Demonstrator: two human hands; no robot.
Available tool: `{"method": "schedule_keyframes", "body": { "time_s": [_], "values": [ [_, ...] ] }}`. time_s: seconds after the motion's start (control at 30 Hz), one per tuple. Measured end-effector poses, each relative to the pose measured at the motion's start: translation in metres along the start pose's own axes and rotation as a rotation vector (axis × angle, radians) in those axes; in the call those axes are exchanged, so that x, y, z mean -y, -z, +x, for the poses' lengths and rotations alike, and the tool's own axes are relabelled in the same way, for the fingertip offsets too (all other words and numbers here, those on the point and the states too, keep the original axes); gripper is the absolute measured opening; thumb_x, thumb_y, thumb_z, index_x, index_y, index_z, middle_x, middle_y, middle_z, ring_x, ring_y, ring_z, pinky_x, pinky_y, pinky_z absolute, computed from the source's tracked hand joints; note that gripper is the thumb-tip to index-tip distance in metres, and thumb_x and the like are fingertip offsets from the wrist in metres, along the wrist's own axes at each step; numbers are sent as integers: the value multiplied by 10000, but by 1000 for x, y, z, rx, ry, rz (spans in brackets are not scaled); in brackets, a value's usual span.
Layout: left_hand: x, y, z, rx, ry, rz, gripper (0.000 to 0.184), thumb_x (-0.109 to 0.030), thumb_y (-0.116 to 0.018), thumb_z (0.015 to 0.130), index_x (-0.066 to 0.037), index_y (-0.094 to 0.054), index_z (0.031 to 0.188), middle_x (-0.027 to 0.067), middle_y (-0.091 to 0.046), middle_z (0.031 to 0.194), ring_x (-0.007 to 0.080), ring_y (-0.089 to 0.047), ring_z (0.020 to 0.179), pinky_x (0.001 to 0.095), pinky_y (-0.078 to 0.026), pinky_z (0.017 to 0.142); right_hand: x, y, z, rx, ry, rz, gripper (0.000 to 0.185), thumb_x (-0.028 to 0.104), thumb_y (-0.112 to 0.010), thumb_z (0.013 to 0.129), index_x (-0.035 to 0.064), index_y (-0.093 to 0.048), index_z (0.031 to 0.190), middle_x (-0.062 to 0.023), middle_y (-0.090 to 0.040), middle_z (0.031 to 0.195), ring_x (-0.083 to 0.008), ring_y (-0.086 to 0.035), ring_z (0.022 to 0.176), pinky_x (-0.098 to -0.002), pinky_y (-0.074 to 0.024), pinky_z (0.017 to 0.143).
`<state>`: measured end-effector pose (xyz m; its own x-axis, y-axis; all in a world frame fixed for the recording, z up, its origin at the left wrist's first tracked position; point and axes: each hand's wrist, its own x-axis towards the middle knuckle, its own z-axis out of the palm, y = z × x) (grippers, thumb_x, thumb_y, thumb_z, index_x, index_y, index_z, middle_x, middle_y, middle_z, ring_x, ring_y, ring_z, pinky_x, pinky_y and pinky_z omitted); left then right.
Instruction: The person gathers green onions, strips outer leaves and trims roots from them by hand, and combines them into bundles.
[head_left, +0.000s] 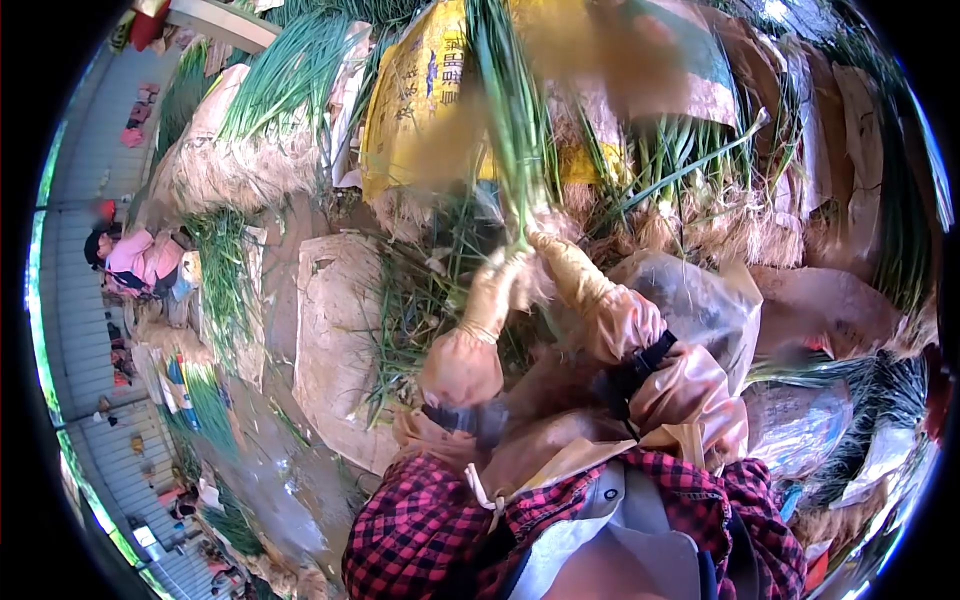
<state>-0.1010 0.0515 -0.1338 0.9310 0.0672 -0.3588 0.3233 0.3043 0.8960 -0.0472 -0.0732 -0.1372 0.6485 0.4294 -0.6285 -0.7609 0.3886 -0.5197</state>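
Note:
Both hands wear pale yellow gloves and meet at the middle of the view, on the lower end of a bunch of green onions [508, 120]. My left hand [500, 275] and my right hand [560, 262] cannot be told apart by finger detail; the left-side glove is closed round the stalks near the pale roots. The glove on the right side touches the bunch from its other side, fingers bent in. The long green leaves point away from me over a yellow printed sack [412, 100]. Loose leaves and trimmings [415, 320] lie below the hands.
More onions with pale roots [245, 165] lie at the left on sacking. Others [690, 170] stand at the right. A clear plastic bag [700, 300] is beside my right arm. A bare sack [335, 340] lies left. A person in pink [145, 258] sits far left.

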Motion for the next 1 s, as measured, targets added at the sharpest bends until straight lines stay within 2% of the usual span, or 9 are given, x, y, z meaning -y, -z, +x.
{"method": "schedule_keyframes", "body": {
  "time_s": [0.03, 0.07, 0.23, 0.4, 0.47, 0.63, 0.77, 0.9, 1.0],
  "values": [
    [13, 3, -6, -43, -19, -70, 226, -189, -574, 863, -40, -607, 1029, 32, -621, 921, 104, -554, 879, 224, -418, 812, -33, 29, 37, 90, -46, -49, 264, 238, -576, 845, 15, -595, 985, -42, -590, 772, -141, -535, 651, -275, -432, 590],
    [-2, 0, -13, -96, -51, 104, 214, -215, -558, 878, -74, -587, 1036, -13, -565, 716, 67, -524, 503, 183, -412, 428, -38, 31, 32, 86, -50, -46, 264, 238, -576, 845, 15, -595, 985, -42, -590, 772, -141, -535, 651, -275, -432, 590],
    [-3, 52, 18, -603, -231, -260, 294, -323, -554, 874, -105, -529, 1070, 28, -563, 832, 75, -531, 539, 187, -405, 414, -34, 40, -7, 63, 64, 60, 168, 150, -573, 857, 36, -615, 973, 1, -580, 792, -91, -491, 648, -228, -397, 554],
    [14, -1, 39, -58, -163, 347, 553, -299, -616, 830, 30, -377, 1205, 105, -538, 982, 182, -594, 789, 219, -496, 657, -37, 33, -25, 110, 93, 83, 183, 117, -553, 873, 35, -587, 1033, 6, -580, 826, -80, -505, 686, -221, -421, 609],
    [53, 4, 44, 141, 13, -42, 382, -254, -651, 808, -22, -543, 1091, 89, -616, 932, 161, -576, 773, 283, -471, 649, -37, 36, -25, 168, 79, 195, 192, 115, -567, 867, 28, -579, 1037, 3, -585, 845, -81, -517, 703, -217, -428, 629],
    [0, -18, -3, -74, -272, 1234, 221, -223, -575, 867, -29, -637, 781, 32, -607, 656, 133, -566, 635, 272, -455, 604, -43, 46, -32, 198, 27, 35, 281, 100, -619, 829, -7, -539, 1077, -40, -596, 896, -117, -549, 741, -217, -451, 656],
    [4, -6, -23, -119, -71, 441, 304, -295, -568, 872, -44, -583, 702, 13, -584, 627, 77, -522, 610, 249, -421, 570, -38, 59, -28, 124, 89, 70, 300, 69, -640, 806, 4, -533, 1078, -31, -588, 854, -108, -541, 708, -226, -451, 629],
    [-16, -1, -10, -447, -170, 995, 264, -317, -586, 847, -62, -574, 912, 53, -610, 804, 113, -544, 592, 276, -450, 545, -39, 60, -28, 80, 135, 22, 280, 30, -647, 784, 15, -528, 1038, -28, -566, 803, -112, -533, 671, -238, -453, 587],
    [-20, -34, 17, -208, -5, 1076, 331, -372, -620, 795, -64, -607, 917, 101, -582, 795, 218, -562, 727, 331, -440, 662, -42, 53, -32, 21, 161, -58, 316, 24, -651, 771, 15, -504, 1050, -48, -564, 794, -125, -537, 651, -257, -459, 553]
  ]
}}
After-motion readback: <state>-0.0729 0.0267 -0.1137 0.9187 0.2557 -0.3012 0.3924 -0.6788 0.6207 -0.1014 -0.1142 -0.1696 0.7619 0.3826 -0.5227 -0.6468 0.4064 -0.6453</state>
